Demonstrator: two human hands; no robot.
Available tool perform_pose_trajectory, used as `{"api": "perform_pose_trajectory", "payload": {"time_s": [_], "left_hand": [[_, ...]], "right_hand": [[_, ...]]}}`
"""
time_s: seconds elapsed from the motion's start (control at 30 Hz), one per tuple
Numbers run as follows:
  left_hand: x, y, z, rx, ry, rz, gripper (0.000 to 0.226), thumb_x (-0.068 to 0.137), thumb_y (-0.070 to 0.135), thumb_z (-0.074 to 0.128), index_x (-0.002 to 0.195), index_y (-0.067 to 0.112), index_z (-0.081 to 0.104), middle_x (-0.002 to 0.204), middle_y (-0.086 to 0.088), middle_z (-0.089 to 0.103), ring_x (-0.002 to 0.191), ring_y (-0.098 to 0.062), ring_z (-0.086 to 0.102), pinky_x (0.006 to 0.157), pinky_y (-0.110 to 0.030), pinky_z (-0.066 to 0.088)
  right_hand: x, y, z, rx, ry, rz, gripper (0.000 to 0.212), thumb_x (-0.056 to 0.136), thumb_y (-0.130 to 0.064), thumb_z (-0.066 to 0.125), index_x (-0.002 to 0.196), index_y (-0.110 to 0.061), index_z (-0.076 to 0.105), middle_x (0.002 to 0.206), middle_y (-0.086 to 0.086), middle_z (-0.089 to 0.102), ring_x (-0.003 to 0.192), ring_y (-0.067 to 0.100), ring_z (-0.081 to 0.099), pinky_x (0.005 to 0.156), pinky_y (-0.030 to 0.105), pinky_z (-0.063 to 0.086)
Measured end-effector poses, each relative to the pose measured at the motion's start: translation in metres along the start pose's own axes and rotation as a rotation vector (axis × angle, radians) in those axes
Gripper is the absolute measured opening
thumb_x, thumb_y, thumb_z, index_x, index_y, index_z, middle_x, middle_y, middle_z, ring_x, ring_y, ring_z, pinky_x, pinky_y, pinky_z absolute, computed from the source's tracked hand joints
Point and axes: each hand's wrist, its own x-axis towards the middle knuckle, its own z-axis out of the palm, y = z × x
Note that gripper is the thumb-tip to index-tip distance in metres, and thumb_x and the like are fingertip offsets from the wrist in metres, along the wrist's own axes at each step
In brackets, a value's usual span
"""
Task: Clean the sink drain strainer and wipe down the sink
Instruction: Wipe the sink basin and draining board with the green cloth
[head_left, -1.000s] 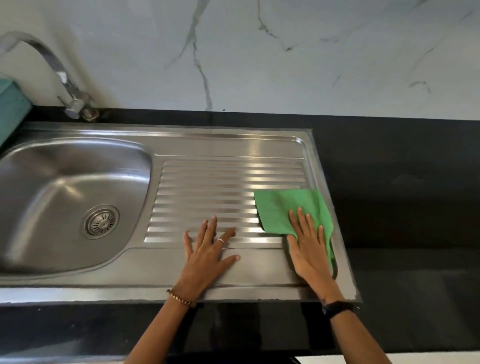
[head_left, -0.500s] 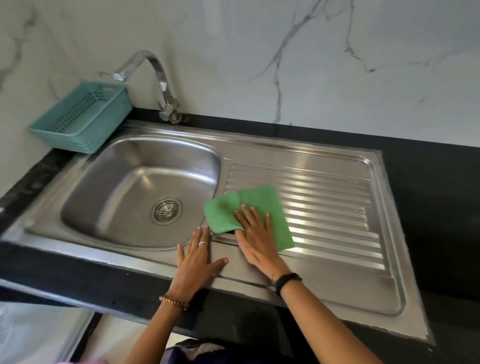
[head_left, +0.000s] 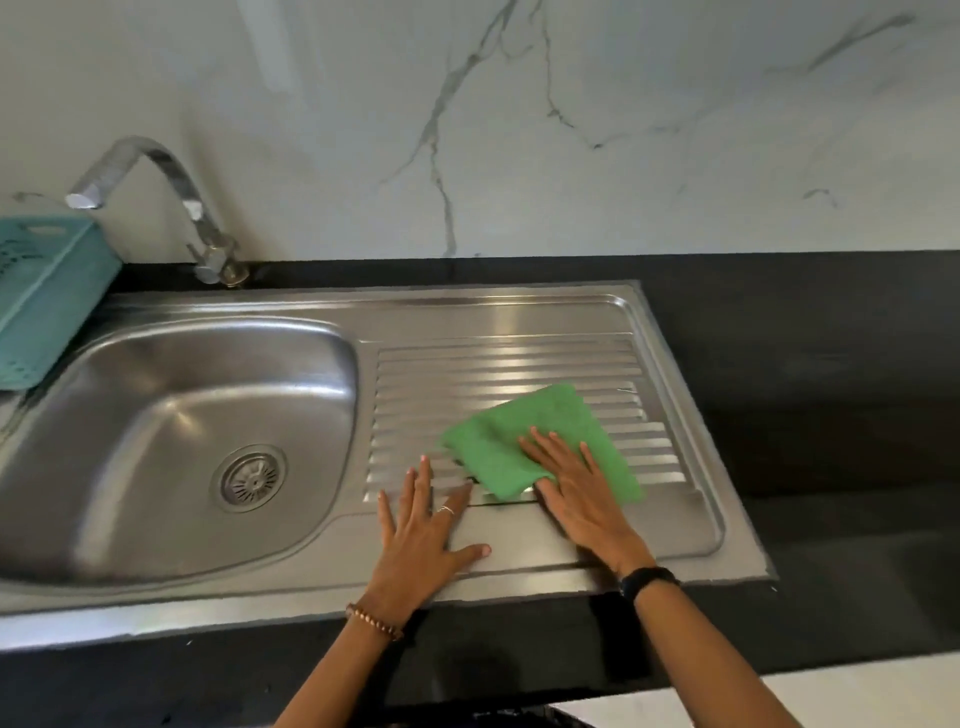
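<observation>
While the left hand rests flat, the right hand presses the green cloth.

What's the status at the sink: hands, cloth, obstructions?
Right hand flat, pressing green cloth on ribbed drainboard. Left hand flat on steel, bracing. Strainer seated in basin drain. Nothing blocking.

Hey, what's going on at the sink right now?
A person is wiping the steel sink's ribbed drainboard. The right hand presses a green cloth flat on the ridges, fingers straight. The left hand rests flat on the sink's front ledge beside it. The drain strainer sits in the basin, untouched. A teal basket stands by the faucet.
</observation>
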Motion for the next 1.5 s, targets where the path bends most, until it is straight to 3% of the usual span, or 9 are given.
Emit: {"api": "perform_pose_trajectory", "payload": {"time_s": [0.13, 0.27, 0.4, 0.67, 0.87, 1.07, 1.27, 1.4, 1.5], "left_hand": [[0.011, 0.022, -0.001, -0.014, -0.117, 0.036, 0.078, 0.084, 0.064, 0.039, 0.144, 0.041, -0.006, 0.151, -0.01, -0.031, 0.139, -0.033, -0.028, 0.109, -0.053, -0.019], [0.008, 0.018, -0.003, -0.034, -0.089, 0.028, 0.076, 0.087, 0.061, 0.037, 0.144, 0.038, -0.008, 0.152, -0.01, -0.03, 0.14, -0.03, -0.027, 0.109, -0.054, -0.019], [-0.002, -0.004, -0.007, -0.085, -0.024, -0.055, 0.083, 0.086, 0.061, 0.039, 0.145, 0.032, -0.01, 0.152, -0.008, -0.03, 0.139, -0.026, -0.029, 0.107, -0.054, -0.021], [-0.026, -0.042, -0.015, -0.144, 0.064, -0.294, 0.099, 0.08, 0.067, 0.042, 0.145, 0.017, -0.015, 0.155, -0.009, -0.019, 0.143, -0.022, -0.018, 0.113, -0.05, -0.013], [-0.042, -0.053, -0.016, -0.21, 0.18, -0.304, 0.096, 0.079, 0.062, 0.052, 0.148, 0.015, 0.006, 0.158, -0.003, 0.007, 0.146, -0.015, 0.003, 0.118, -0.043, 0.001], [-0.054, -0.057, -0.014, -0.126, 0.21, -0.294, 0.077, 0.082, 0.06, 0.049, 0.142, 0.015, 0.03, 0.152, -0.004, 0.027, 0.144, -0.017, 0.016, 0.119, -0.042, -0.001], [-0.035, -0.022, -0.008, -0.064, 0.109, -0.046, 0.076, 0.085, 0.06, 0.043, 0.146, 0.023, 0.018, 0.156, 0.002, 0.015, 0.145, -0.013, 0.003, 0.116, -0.039, -0.012], [-0.014, 0.015, 0.002, -0.041, -0.049, 0.086, 0.078, 0.085, 0.066, 0.032, 0.146, 0.034, -0.003, 0.156, 0.007, -0.016, 0.143, -0.014, -0.018, 0.113, -0.045, -0.017], [-0.006, 0.024, 0.004, -0.039, -0.149, 0.094, 0.085, 0.071, 0.078, 0.014, 0.142, 0.04, -0.013, 0.145, 0.009, -0.033, 0.138, -0.015, -0.027, 0.109, -0.05, -0.021]], "right_hand": [[-0.028, 0.057, -0.04, 0.045, 0.073, 0.258, 0.049, 0.101, -0.022, 0.028, 0.148, -0.028, 0.015, 0.159, -0.007, 0.006, 0.147, 0.011, 0.001, 0.119, 0.04, -0.005], [-0.042, 0.066, -0.043, 0.081, 0.116, 0.386, 0.048, 0.101, -0.022, 0.028, 0.147, -0.027, 0.018, 0.159, -0.005, 0.01, 0.147, 0.014, 0.005, 0.119, 0.04, 0.0], [-0.045, 0.046, -0.023, 0.07, 0.152, 0.439, 0.049, 0.1, -0.022, 0.025, 0.148, -0.027, 0.014, 0.159, -0.004, 0.006, 0.147, 0.015, 0.0, 0.117, 0.04, -0.007], [-0.008, -0.048, 0.027, 0.097, 0.039, 0.115, 0.049, 0.099, -0.028, 0.022, 0.148, -0.028, 0.014, 0.159, -0.006, 0.004, 0.146, 0.01, -0.005, 0.113, 0.038, -0.018], [0.041, -0.134, 0.062, 0.068, -0.114, -0.128, 0.05, 0.099, -0.032, 0.022, 0.148, -0.027, 0.018, 0.16, -0.006, 0.006, 0.147, 0.013, -0.003, 0.116, 0.043, -0.016], [0.023, -0.124, 0.057, 0.017, -0.187, -0.278, 0.049, 0.099, -0.029, 0.025, 0.148, -0.03, 0.017, 0.159, -0.01, 0.006, 0.146, 0.009, -0.003, 0.118, 0.04, -0.015], [-0.014, -0.066, 0.032, 0.0, -0.104, -0.14, 0.05, 0.099, -0.027, 0.028, 0.147, -0.034, 0.015, 0.157, -0.016, 0.008, 0.145, 0.004, -0.001, 0.117, 0.034, -0.016], [-0.038, -0.004, 0.003, 0.026, 0.008, 0.086, 0.05, 0.1, -0.022, 0.03, 0.147, -0.032, 0.015, 0.157, -0.013, 0.007, 0.146, 0.006, 0.0, 0.116, 0.034, -0.014], [-0.051, 0.035, -0.023, 0.07, 0.061, 0.259, 0.051, 0.1, -0.019, 0.03, 0.147, -0.03, 0.014, 0.159, -0.009, 0.006, 0.146, 0.009, 0.001, 0.117, 0.036, -0.008]]}}
